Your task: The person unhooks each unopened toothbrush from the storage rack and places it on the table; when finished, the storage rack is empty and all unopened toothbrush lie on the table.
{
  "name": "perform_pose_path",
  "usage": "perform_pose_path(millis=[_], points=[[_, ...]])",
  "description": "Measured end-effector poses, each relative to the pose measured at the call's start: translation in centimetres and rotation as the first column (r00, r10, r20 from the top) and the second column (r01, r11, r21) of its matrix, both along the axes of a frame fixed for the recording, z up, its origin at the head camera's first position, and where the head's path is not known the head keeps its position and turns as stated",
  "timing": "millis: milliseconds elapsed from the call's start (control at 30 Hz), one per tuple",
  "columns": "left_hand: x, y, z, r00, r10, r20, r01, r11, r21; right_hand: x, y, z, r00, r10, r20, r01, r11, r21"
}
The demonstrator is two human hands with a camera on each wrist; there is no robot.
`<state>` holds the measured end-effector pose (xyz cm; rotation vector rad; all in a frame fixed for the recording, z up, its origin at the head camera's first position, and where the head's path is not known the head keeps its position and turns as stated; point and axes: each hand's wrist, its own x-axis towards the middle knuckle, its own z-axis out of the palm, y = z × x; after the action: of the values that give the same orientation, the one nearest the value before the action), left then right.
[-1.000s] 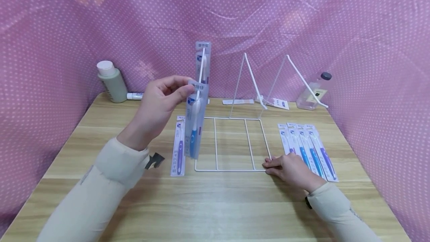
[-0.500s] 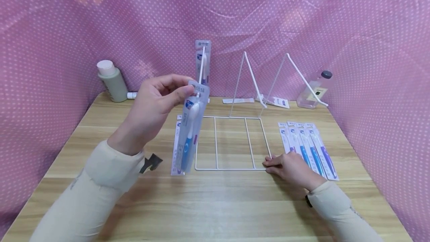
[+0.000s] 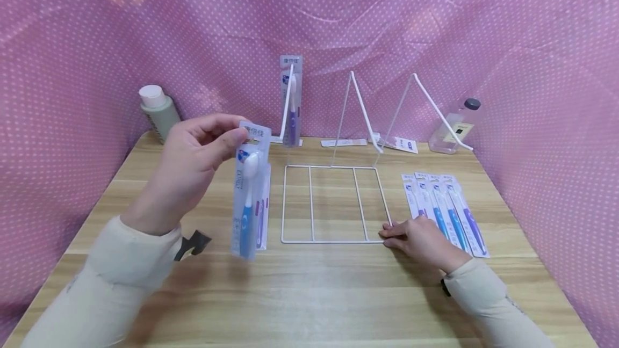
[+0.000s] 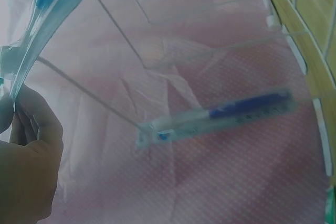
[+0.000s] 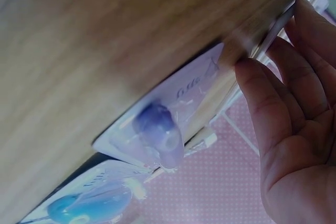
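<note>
My left hand (image 3: 186, 168) pinches the top of a blue toothbrush in a clear blister pack (image 3: 245, 203), which hangs upright left of the white wire rack's leftmost arm. In the head view it is clear of that arm's tip. A purple packaged toothbrush (image 3: 293, 120) hangs far back on the same arm, also seen in the left wrist view (image 4: 247, 106). Another purple packaged toothbrush (image 3: 263, 214) lies on the table, partly hidden behind the held pack. With thumb and fingers, my right hand (image 3: 420, 240) holds the front right corner of the rack (image 3: 311, 203).
Several packaged toothbrushes (image 3: 452, 214), purple and blue, lie fanned to the right of my right hand. The rack's two other arms slope up over its base. Behind stand a green bottle (image 3: 162, 114) and a clear bottle (image 3: 452, 130), with flat packs (image 3: 344, 143) along the curtain.
My left hand has drawn the blue toothbrush toward me and to the left, off the tip of the rack's left arm. The right hand stays at the rack's corner.
</note>
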<state>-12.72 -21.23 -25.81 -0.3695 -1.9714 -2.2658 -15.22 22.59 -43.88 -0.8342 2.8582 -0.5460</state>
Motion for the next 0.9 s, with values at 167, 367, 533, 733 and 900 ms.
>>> perform_pose_path(millis=[167, 367, 533, 733, 900], points=[[-1.2, -1.7, -1.4, 0.996, 0.050, 0.078, -0.051, 0.999, 0.005, 0.0, 0.0, 0.1, 1.000, 0.001, -0.016, -0.001, 1.000, 0.003], [-3.6, -3.4, -4.0, 0.961, 0.175, 0.212, -0.148, 0.980, -0.134, 0.2, -0.1, 0.1, 0.999, 0.010, -0.044, -0.010, 1.000, 0.004], [-6.2, -4.0, -6.8, 0.911, 0.250, 0.327, -0.169, 0.952, -0.255, 0.3, -0.3, 0.0, 1.000, 0.007, -0.027, -0.007, 1.000, 0.004], [-9.4, -4.4, -10.7, 0.854, 0.312, 0.417, -0.155, 0.917, -0.368, 0.3, -0.3, 0.1, 1.000, 0.007, -0.022, -0.006, 1.000, 0.009], [-11.6, -4.5, -13.4, 0.791, 0.353, 0.499, -0.160, 0.907, -0.388, 0.3, -0.2, 0.1, 0.999, 0.016, -0.045, -0.016, 1.000, 0.002]])
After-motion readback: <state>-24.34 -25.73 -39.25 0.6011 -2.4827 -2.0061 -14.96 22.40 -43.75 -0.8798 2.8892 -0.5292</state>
